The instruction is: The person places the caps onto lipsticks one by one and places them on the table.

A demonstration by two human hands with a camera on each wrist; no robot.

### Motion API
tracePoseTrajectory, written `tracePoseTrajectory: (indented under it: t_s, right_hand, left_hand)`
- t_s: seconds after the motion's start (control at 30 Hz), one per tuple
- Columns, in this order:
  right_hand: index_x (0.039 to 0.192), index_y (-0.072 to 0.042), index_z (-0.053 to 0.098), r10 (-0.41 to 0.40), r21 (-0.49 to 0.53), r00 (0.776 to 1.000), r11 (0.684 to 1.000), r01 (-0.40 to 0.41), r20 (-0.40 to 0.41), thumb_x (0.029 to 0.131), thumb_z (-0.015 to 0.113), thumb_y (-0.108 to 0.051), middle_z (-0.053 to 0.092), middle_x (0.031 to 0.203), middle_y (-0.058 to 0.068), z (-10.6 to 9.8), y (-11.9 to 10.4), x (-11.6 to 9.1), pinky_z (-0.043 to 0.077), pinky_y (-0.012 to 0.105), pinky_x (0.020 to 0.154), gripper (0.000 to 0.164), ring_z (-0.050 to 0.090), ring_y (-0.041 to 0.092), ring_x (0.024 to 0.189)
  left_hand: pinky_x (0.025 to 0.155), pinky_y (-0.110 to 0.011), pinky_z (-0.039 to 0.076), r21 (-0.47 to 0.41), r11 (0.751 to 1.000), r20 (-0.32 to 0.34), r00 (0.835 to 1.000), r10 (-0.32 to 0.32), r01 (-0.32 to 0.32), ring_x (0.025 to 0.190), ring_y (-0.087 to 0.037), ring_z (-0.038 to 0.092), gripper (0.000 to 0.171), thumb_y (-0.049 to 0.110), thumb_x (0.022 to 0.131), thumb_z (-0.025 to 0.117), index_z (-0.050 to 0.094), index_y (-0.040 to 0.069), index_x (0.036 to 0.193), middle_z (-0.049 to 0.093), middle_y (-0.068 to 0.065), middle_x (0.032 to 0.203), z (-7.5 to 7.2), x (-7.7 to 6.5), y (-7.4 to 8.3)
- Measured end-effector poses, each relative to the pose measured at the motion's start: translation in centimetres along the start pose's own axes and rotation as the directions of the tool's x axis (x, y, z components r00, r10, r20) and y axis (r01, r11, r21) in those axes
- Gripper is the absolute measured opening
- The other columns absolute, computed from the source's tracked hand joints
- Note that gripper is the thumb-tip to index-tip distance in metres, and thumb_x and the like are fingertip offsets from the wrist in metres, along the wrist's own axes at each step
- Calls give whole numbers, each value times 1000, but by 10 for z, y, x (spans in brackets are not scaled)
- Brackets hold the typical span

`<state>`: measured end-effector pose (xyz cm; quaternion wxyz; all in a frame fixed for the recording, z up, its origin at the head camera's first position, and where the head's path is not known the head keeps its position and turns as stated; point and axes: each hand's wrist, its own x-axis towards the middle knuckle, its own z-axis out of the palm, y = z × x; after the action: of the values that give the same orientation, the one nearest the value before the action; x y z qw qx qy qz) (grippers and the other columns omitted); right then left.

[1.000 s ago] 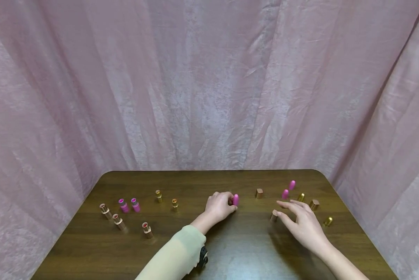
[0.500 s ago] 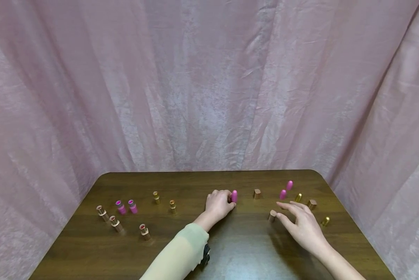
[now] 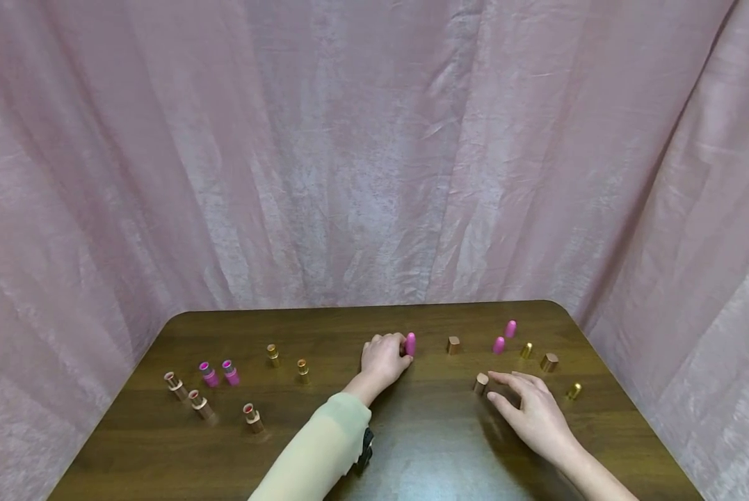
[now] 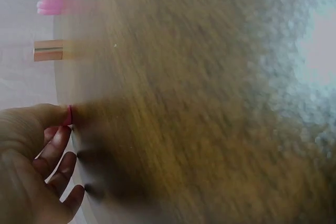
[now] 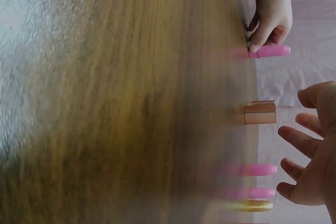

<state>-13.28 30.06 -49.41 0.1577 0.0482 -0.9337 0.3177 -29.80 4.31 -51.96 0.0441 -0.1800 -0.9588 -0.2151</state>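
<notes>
In the head view my left hand (image 3: 383,362) pinches an upright pink lipstick tube (image 3: 410,344) at mid-table, thumb and index finger low on its sides. The left wrist view shows only a sliver of that tube between the fingertips. My right hand (image 3: 530,410) hovers just right of a rose-gold lipstick cap (image 3: 480,383), its fingers spread and holding nothing. In the right wrist view the fingers (image 5: 299,141) are loosely apart, and two rose-gold caps (image 5: 260,113) overlap before them.
Uncapped lipstick tubes stand on the left: rose-gold (image 3: 200,403), pink (image 3: 231,373) and gold (image 3: 303,371). Beyond the right hand are pink caps (image 3: 499,345), gold caps (image 3: 527,350) and another rose-gold cap (image 3: 549,362). A pink curtain (image 3: 374,153) hangs behind the wooden table (image 3: 324,459).
The head view has shifted a little. My right hand has drawn slightly nearer the body, its thumb now below the rose-gold cap. The left hand keeps its pinch on the pink lipstick tube.
</notes>
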Motion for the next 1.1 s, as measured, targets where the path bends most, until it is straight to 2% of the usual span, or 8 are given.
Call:
tracePoseTrajectory:
  t_s: [0.1,0.23,0.37,0.53,0.7,0.9,1.1]
  right_hand:
    - [129,-11,70,-7,-2,1000,1000,7,-14,97,72,-30,69,128,9,-1,0,0,39,60,101,38,50,38,128]
    - [129,-9,70,-18,-14,999,1000,17,-33,96,73,-27,68,127,13,-3,1,2,40,60,100,38,52,40,125]
    - [129,-9,70,-17,-33,999,999,16,-41,96,73,-28,68,127,15,-6,3,4,40,62,99,38,52,41,125]
    - [130,-10,69,-2,-57,1000,998,1,-20,96,73,-30,68,127,16,-6,5,6,39,64,100,41,50,42,127]
    - [132,-9,67,-1,-77,1000,997,0,-3,95,74,-30,65,130,19,-5,7,7,35,68,102,43,47,46,130]
    - [133,-9,67,-7,-95,1000,995,7,-3,94,75,-31,64,132,20,-4,9,8,33,70,102,45,47,47,129]
    - [134,-8,66,-11,-100,1000,995,11,-3,94,74,-33,63,133,22,-4,9,8,33,70,101,47,46,48,129]
  left_hand:
    - [83,-42,46,-22,1000,13,1000,-2,2,97,-25,60,32,32,84,84,71,18,108,67,6,93,-3,-1,-1]
    - [91,-47,47,-37,999,48,999,1,1,109,-29,59,60,37,82,85,64,15,133,68,-2,115,-11,-2,-3]
    - [99,-52,44,-22,999,75,997,32,-30,123,-34,55,73,45,85,80,56,13,145,62,-9,136,-24,-5,-6]
    - [110,-53,37,26,994,96,990,99,-102,133,-34,49,77,53,90,72,49,13,152,56,-10,145,-49,-12,-10]
    - [116,-53,30,57,982,84,981,173,-178,138,-33,45,76,53,92,69,46,14,154,54,-10,147,-76,-27,-15]
    - [118,-52,28,51,962,71,961,266,-269,141,-32,43,78,54,93,68,42,17,156,52,-8,149,-101,-54,-23]
    - [117,-53,28,54,936,36,938,345,-347,140,-29,44,78,54,93,69,43,16,156,52,-6,149,-117,-82,-29]
